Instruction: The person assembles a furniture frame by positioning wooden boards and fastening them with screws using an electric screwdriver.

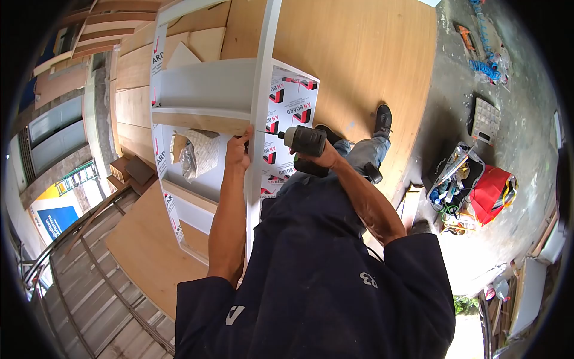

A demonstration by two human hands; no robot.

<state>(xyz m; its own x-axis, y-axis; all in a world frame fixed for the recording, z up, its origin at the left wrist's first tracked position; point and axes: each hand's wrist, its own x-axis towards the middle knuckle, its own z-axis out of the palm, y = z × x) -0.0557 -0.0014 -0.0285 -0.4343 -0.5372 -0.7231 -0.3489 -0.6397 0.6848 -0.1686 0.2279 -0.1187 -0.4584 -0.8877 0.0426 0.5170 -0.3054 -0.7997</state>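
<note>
My right hand point(327, 157) is wrapped round the grip of a dark cordless drill driver point(306, 142). Its bit points left, at the long white upright point(258, 90) of a white board cabinet frame point(206, 84). My left hand point(238, 151) is closed at that upright, where the end of a shelf board point(200, 121) meets it, with the fingertips close to the drill's tip. Whether a screw sits on the bit is too small to make out. Inside the frame, below the shelf, lies a clear plastic bag point(188, 158) with pale contents.
A tool bag point(457, 176) full of tools and a red bag point(491, 194) stand on the concrete floor at right. Beyond them lie a pale organizer case point(485, 119), a blue coiled hose point(485, 69) and an orange tool point(465, 37). Wood sheets point(371, 48) lie underfoot.
</note>
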